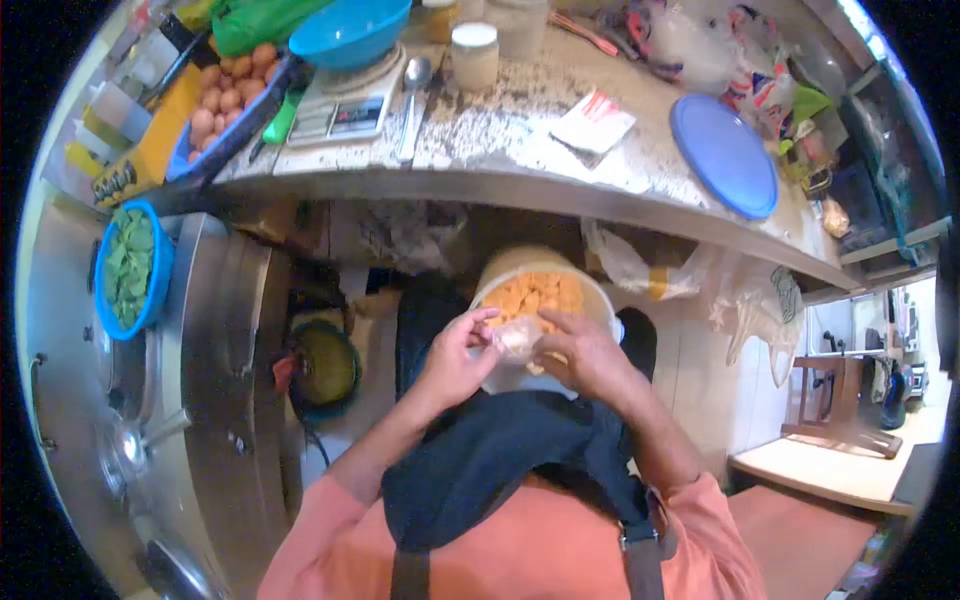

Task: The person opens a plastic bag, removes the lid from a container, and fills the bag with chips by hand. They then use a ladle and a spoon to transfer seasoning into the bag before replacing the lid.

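Note:
A round pale bucket (603, 300) stands between my knees, with orange chunks (535, 292) showing inside it. Over its near side, a small clear plastic bag (517, 338) with something pale in it is between my two hands. My left hand (462, 358) pinches the bag's left side with thumb and fingers. On the other side, my right hand (588, 352) has its fingers curled against the bag. Small pale bits show just below the right fingers; what they are I cannot make out.
The counter ahead holds a scale (345, 118), a spoon (410, 110), a jar (474, 55), a blue lid (724, 155) and eggs (225, 95). At left is a blue basin of green leaves (130, 270). A dark-rimmed bucket (325, 365) stands on the floor.

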`<action>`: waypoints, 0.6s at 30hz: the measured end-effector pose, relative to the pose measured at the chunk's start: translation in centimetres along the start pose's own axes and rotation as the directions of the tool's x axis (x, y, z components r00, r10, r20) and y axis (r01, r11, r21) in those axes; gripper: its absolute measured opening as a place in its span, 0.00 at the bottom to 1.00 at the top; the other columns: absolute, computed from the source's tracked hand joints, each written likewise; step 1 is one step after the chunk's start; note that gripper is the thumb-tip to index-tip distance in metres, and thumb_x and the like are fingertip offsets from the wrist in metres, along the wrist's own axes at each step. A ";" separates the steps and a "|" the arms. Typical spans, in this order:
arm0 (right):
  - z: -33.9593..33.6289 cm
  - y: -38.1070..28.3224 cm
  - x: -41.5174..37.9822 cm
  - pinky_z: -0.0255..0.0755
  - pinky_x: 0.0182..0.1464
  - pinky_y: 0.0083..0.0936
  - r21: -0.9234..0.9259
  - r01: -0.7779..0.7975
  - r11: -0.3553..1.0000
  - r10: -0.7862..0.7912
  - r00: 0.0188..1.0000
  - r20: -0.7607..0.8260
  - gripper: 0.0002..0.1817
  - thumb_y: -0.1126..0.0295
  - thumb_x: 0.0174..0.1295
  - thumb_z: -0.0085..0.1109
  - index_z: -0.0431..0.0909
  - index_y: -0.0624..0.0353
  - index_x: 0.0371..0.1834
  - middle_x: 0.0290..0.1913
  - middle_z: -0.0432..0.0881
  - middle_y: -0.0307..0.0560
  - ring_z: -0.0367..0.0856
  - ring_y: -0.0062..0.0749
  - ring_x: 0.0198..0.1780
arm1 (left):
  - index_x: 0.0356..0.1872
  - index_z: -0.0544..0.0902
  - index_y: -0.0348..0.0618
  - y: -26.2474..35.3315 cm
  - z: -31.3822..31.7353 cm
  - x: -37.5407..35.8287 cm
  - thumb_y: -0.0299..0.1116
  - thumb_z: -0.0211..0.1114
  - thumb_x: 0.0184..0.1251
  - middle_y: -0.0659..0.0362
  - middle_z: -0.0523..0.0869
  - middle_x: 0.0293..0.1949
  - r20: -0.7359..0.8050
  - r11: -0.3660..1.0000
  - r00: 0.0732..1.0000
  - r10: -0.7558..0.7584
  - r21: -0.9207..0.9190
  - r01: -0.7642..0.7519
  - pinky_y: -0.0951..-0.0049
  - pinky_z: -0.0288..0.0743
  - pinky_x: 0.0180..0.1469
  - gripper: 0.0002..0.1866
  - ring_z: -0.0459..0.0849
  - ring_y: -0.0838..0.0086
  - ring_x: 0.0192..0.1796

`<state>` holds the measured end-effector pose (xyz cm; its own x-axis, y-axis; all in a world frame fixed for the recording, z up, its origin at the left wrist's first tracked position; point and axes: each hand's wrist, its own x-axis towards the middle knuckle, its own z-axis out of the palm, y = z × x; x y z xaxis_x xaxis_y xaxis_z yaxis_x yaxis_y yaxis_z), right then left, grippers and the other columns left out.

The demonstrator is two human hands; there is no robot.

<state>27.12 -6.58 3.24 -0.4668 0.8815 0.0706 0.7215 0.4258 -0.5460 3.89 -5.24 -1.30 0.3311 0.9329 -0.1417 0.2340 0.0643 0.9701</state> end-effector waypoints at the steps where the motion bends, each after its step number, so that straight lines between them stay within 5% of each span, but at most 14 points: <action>1: -0.4 -0.2 0.0 0.74 0.58 0.41 0.077 -0.015 0.997 0.018 0.999 -0.028 0.08 0.67 0.54 0.71 0.84 0.52 0.35 0.61 0.78 0.58 0.79 0.55 0.57 | 0.61 0.74 0.35 2.0 -1.1 0.7 0.23 0.67 0.61 0.62 0.79 0.40 -0.005 0.999 0.999 0.032 0.007 -0.032 0.77 0.76 0.51 0.25 0.80 0.80 0.44; 4: -1.6 -0.9 0.0 0.74 0.59 0.44 0.060 -0.022 0.998 0.025 0.998 -0.051 0.09 0.64 0.55 0.69 0.84 0.53 0.37 0.60 0.78 0.56 0.78 0.54 0.59 | 0.58 0.77 0.34 10.7 -4.8 -0.1 0.25 0.66 0.61 0.54 0.82 0.47 -0.122 0.954 0.953 0.276 -0.085 -0.288 0.69 0.75 0.57 0.22 0.82 0.70 0.52; 5: -1.9 -1.0 0.0 0.72 0.60 0.44 0.056 0.031 0.998 -0.025 0.994 -0.108 0.09 0.64 0.55 0.70 0.84 0.53 0.36 0.60 0.79 0.55 0.78 0.52 0.59 | 0.58 0.77 0.34 15.2 -6.4 -1.3 0.35 0.67 0.62 0.51 0.82 0.50 -0.070 0.902 0.905 0.421 -0.075 -0.425 0.67 0.75 0.58 0.25 0.82 0.66 0.54; 6: -2.4 -1.0 0.3 0.71 0.61 0.44 0.046 0.089 0.995 -0.080 0.984 -0.157 0.08 0.64 0.54 0.70 0.84 0.53 0.35 0.60 0.79 0.53 0.77 0.51 0.60 | 0.57 0.77 0.34 18.8 -7.5 -2.5 0.45 0.69 0.62 0.47 0.82 0.53 -0.026 0.830 0.833 0.553 -0.071 -0.554 0.66 0.75 0.59 0.29 0.82 0.61 0.56; 7: -2.8 -1.2 0.5 0.71 0.61 0.44 0.023 0.095 0.995 -0.090 0.984 -0.153 0.08 0.64 0.54 0.70 0.84 0.53 0.35 0.60 0.79 0.53 0.77 0.51 0.60 | 0.48 0.80 0.30 21.0 -7.6 -3.6 0.38 0.65 0.65 0.44 0.85 0.46 -0.106 0.622 0.669 0.736 -0.284 -0.730 0.58 0.80 0.56 0.20 0.85 0.58 0.51; 9: -3.2 -1.7 0.7 0.70 0.63 0.40 0.024 0.110 0.994 -0.103 0.976 -0.190 0.08 0.67 0.52 0.73 0.84 0.53 0.32 0.60 0.79 0.49 0.77 0.46 0.62 | 0.48 0.81 0.36 23.8 -7.3 -5.0 0.38 0.64 0.66 0.46 0.84 0.46 -0.099 0.526 0.603 0.792 -0.390 -0.755 0.60 0.79 0.57 0.17 0.85 0.61 0.51; 13: -3.2 -1.4 0.6 0.70 0.60 0.41 0.017 0.113 0.994 -0.104 0.957 -0.272 0.08 0.67 0.51 0.74 0.84 0.53 0.32 0.46 0.84 0.44 0.79 0.43 0.58 | 0.51 0.82 0.57 27.8 -6.8 -6.6 0.35 0.62 0.71 0.54 0.82 0.49 -0.059 0.182 0.326 0.944 -0.731 -0.658 0.67 0.75 0.62 0.10 0.84 0.73 0.53; 14: -3.2 -1.4 0.6 0.70 0.58 0.39 0.009 0.113 0.994 -0.103 0.938 -0.332 0.08 0.66 0.51 0.74 0.84 0.51 0.32 0.38 0.84 0.41 0.81 0.38 0.52 | 0.51 0.82 0.57 28.0 -7.1 -6.7 0.35 0.62 0.71 0.54 0.82 0.49 -0.059 0.166 0.311 0.948 -0.742 -0.649 0.67 0.75 0.62 0.10 0.84 0.73 0.53; 18: -3.5 -1.5 -0.3 0.69 0.57 0.36 0.010 0.036 0.999 -0.032 0.963 -0.269 0.07 0.66 0.54 0.73 0.84 0.51 0.33 0.35 0.84 0.37 0.83 0.31 0.43 | 0.47 0.86 0.54 27.2 -9.4 -7.2 0.24 0.62 0.68 0.65 0.84 0.49 0.147 0.394 0.423 0.894 -0.709 -0.586 0.74 0.75 0.52 0.12 0.86 0.73 0.48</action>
<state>28.03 -6.79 6.95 -0.3352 0.8898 0.3097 0.6990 0.4552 -0.5515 -0.77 -6.84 27.91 0.4838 0.3998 0.7786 -0.7497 -0.2698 0.6043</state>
